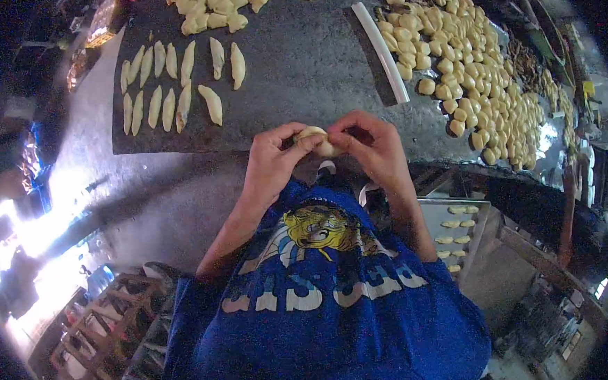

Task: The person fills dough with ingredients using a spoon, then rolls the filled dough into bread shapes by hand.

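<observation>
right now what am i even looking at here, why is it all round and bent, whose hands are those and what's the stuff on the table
This is one picture from a camera worn on a person's head, looking down; its wide lens bends the edges. The blue shirt at the bottom is the wearer's own. Their left hand and right hand meet over the table edge and together pinch a small pale dough piece. On the dark board lie two rows of long shaped pieces. To the right is a large heap of small round dough lumps, with a white scraper-like strip beside it. A tray lower right holds a few more pieces.
</observation>
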A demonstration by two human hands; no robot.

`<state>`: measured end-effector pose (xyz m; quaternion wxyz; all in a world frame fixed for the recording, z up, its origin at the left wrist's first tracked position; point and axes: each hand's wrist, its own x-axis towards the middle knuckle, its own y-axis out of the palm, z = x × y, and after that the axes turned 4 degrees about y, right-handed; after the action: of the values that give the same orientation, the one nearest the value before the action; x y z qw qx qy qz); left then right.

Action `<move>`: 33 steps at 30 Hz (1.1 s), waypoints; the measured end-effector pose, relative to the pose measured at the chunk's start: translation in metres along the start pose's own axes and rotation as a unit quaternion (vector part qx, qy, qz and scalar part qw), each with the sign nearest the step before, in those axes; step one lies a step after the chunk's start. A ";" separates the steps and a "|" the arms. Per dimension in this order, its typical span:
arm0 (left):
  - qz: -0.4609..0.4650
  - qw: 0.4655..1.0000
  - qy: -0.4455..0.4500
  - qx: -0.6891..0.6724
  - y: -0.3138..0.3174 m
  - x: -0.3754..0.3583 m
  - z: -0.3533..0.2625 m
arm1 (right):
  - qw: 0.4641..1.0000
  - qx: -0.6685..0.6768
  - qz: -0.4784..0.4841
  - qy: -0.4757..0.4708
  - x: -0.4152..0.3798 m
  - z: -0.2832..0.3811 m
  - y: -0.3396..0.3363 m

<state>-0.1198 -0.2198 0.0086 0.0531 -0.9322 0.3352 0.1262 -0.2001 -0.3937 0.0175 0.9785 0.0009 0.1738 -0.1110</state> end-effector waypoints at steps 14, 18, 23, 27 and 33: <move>-0.060 0.991 0.041 -0.112 0.011 0.006 0.023 | 0.997 0.028 -0.073 0.013 0.006 -0.021 0.006; -0.080 0.995 0.004 -0.059 0.015 0.002 0.017 | 0.998 0.019 -0.064 0.023 0.001 -0.028 0.006; -0.083 0.994 0.020 -0.068 0.017 0.001 0.015 | 0.995 0.051 -0.080 0.014 -0.003 -0.021 0.008; -0.080 0.984 0.039 -0.156 0.020 0.001 0.010 | 0.990 0.076 -0.116 0.007 -0.003 -0.019 0.011; -0.083 0.978 0.051 -0.187 0.022 0.009 0.012 | 0.985 -0.020 -0.162 -0.048 -0.004 -0.019 0.012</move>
<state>-0.1301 -0.2401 -0.0061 -0.1286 -0.9554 0.2297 0.1341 -0.2071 -0.3803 0.0008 0.9545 -0.0523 0.1266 -0.2649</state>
